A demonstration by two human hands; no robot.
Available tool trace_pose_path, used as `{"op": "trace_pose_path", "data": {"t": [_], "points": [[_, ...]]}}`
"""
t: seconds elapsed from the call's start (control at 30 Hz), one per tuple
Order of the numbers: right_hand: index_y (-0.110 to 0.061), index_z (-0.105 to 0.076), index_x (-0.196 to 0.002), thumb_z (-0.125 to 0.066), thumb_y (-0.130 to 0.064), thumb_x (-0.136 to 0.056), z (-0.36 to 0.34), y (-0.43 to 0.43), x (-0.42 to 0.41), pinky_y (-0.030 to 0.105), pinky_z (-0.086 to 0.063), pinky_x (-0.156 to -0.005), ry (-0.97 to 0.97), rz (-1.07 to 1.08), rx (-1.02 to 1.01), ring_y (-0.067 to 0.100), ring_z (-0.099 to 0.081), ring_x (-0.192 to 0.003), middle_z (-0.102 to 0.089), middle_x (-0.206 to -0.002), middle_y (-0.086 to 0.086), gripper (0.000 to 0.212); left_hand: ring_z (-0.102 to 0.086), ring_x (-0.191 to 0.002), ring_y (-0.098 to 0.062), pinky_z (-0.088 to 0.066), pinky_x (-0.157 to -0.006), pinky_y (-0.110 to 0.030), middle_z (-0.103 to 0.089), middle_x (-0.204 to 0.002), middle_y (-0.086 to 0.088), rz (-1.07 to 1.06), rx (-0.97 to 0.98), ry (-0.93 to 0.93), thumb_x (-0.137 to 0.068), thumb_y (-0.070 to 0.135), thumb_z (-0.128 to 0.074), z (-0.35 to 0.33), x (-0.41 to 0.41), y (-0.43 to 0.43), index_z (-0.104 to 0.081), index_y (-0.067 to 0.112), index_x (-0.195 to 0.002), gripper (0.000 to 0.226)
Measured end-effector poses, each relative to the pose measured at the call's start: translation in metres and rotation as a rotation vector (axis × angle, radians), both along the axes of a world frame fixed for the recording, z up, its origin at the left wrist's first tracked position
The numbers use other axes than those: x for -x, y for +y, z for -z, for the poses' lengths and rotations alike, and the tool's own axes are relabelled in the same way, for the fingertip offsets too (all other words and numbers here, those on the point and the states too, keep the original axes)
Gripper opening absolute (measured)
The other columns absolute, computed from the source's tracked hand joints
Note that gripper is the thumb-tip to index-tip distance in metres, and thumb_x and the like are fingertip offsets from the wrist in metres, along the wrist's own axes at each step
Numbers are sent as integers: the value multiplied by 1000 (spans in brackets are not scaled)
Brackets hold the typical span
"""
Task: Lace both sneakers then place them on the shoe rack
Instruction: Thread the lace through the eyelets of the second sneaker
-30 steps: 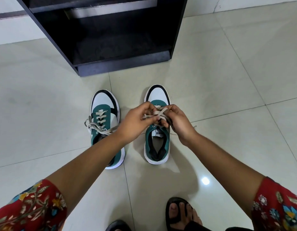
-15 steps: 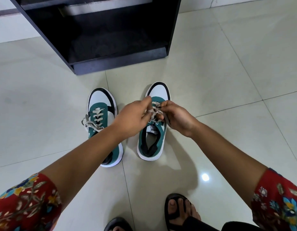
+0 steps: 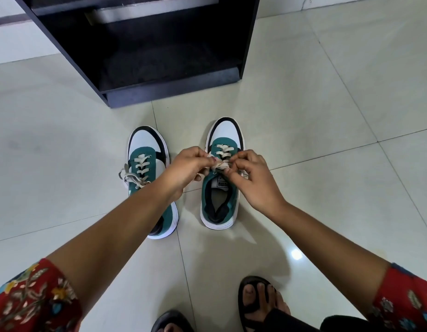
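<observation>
While both pinch the lace (image 3: 219,165), I read left hand (image 3: 186,169), right hand (image 3: 252,180) | lace: soft, limp; grip near ends | right sneaker (image 3: 223,188), left sneaker (image 3: 147,173): light, before shoe rack (image 3: 164,91).

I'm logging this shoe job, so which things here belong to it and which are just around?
Part of the job: right sneaker, its lace, left sneaker, shoe rack, left hand, right hand.
Just around: sandals, floor tiles.
</observation>
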State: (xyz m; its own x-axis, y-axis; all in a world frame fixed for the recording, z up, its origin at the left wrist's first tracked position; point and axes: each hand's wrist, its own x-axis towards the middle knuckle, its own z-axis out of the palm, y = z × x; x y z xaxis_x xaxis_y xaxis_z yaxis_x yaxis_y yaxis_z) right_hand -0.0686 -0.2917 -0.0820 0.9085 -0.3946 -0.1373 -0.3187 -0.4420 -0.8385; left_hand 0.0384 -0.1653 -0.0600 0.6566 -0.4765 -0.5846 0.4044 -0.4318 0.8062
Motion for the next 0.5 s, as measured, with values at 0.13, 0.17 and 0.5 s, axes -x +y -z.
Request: {"op": "trace_pose_path", "data": {"t": [0.13,0.17,0.5], "points": [[-16,-56,-59,-59,-11,-82,1,-7,8,27,-37,-80,24,194,-226,15,-49,-90,-51,-87,-9,23,-53,-68,-11,-43,-57,-23,-60,-81,-1,-321,54,191,-91,12,-53,4,-10,13,-52,13,-76,15],[-16,-58,-60,-56,-6,-84,0,-7,9,27,-38,-74,15,273,-382,15,-49,-81,-51,-85,-6,26,-51,-63,-11,-44,-53,-21,-58,-77,-2,-381,114,310,-92,12,-50,6,-10,16,-53,11,-76,16],[-17,-39,-60,-34,-9,-94,-4,-9,2,25,-32,-45,7,251,-802,16,-36,-44,-41,-51,-3,35,-33,-36,-4,-34,-41,-18,-55,-57,7,-270,152,253,-96,16,-43,26,-6,10,-42,18,-77,19]]}}
